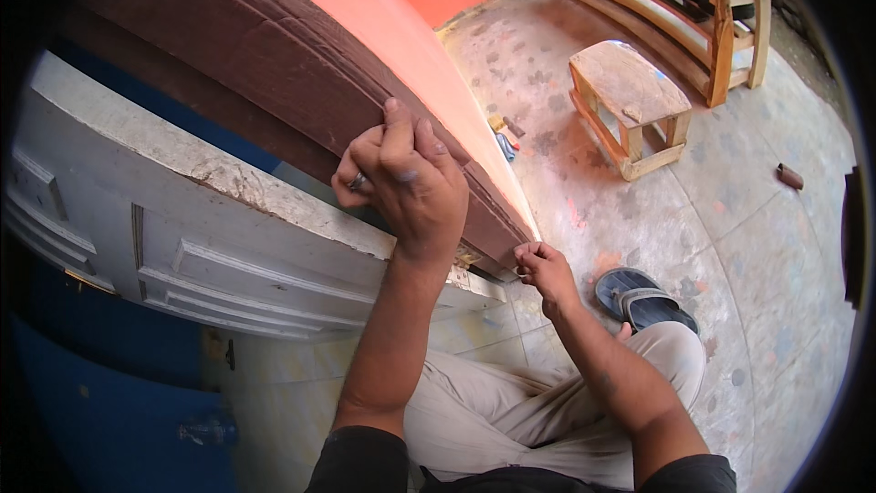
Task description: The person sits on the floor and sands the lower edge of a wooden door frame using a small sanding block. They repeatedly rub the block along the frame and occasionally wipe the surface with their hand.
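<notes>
A brown painted wooden door frame point(294, 75) runs diagonally from the upper left down towards the floor, beside a salmon-coloured wall point(410, 61). My left hand point(410, 178), with a ring on one finger, is at the frame's edge with its fingers curled; whether something thin is between them cannot be seen. Lower down, my right hand point(544, 274) has its thumb and fingertips pinched together at the frame's bottom end, by the wall's edge. What it may pinch is too small to tell. Left of the frame stands a white panelled door point(253, 274) with a worn, chipped edge.
A small wooden stool point(629, 82) and a slatted wooden bench point(722, 48) stand on the paint-spotted floor. A sandal point(643, 298) lies near my knee. Small items, among them a blue-grey one point(506, 148), lie by the wall. A brown tube-like piece point(790, 177) is farther right.
</notes>
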`<state>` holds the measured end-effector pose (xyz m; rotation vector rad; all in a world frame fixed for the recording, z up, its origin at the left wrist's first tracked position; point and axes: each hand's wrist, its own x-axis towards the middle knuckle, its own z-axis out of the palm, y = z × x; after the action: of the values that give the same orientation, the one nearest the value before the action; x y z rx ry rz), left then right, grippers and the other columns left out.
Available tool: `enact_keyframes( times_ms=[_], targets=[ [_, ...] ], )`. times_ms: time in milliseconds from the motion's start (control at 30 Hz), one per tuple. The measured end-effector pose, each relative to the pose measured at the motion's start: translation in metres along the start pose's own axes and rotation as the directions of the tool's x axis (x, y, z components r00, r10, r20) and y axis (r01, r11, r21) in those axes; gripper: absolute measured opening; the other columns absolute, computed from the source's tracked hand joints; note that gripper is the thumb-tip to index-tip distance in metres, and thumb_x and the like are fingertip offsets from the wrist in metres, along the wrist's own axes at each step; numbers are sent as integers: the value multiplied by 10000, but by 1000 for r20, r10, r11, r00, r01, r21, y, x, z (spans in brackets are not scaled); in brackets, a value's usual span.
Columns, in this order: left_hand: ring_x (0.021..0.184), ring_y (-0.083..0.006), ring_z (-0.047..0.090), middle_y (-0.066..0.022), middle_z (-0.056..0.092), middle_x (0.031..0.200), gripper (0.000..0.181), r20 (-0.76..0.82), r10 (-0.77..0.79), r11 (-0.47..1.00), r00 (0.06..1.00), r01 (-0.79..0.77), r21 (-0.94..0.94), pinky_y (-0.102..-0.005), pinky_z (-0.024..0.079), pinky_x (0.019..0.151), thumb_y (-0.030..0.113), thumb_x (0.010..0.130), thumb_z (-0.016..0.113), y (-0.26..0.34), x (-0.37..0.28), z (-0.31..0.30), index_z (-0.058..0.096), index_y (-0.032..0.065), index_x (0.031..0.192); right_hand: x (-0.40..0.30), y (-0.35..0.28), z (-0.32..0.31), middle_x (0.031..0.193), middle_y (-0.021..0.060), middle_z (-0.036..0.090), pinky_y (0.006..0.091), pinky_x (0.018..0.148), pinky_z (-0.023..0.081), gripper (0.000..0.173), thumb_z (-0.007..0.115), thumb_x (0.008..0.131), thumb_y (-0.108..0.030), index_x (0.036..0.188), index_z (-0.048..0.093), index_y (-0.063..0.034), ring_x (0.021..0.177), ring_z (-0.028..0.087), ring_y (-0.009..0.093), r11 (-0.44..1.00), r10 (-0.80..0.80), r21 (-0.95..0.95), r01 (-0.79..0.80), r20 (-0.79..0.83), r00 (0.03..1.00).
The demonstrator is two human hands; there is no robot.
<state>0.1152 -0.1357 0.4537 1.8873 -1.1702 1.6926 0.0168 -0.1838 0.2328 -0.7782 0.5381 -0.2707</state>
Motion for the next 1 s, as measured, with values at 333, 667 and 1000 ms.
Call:
enact_keyframes(
  times_ms=[333, 667, 1000],
  targets=[
    [913, -243, 490, -28, 511, 922, 467, 197, 12, 999, 980, -18, 28, -476, 263, 828, 47, 874, 629, 29, -81, -4, 426, 93, 1292, -6, -10, -5, 788, -19, 622, 265, 637, 437, 59, 636, 900, -122, 919, 662, -73, 709, 563, 102, 998, 17, 56, -16, -19, 1000],
    [999, -256, 496, -26, 536, 945, 386, 132, -13, 1000, 991, 9, 26, -493, 242, 913, 32, 830, 630, 10, -29, -9, 519, 106, 1192, -13, -28, -4, 785, -23, 615, 258, 631, 431, 64, 646, 910, -138, 916, 659, -76, 705, 555, 98, 996, 13, 92, -10, -35, 999],
    [1008, -342, 563, -157, 606, 1126, 317, 325, -354, 841, 877, 450, -301, -455, 358, 964, 159, 966, 599, 18, -47, -43, 496, 26, 1234, -12, -21, 6, 841, -15, 626, 251, 650, 443, 140, 632, 952, -194, 962, 657, -57, 742, 553, 86, 990, -136, 27, 136, 9, 991]
  ],
)
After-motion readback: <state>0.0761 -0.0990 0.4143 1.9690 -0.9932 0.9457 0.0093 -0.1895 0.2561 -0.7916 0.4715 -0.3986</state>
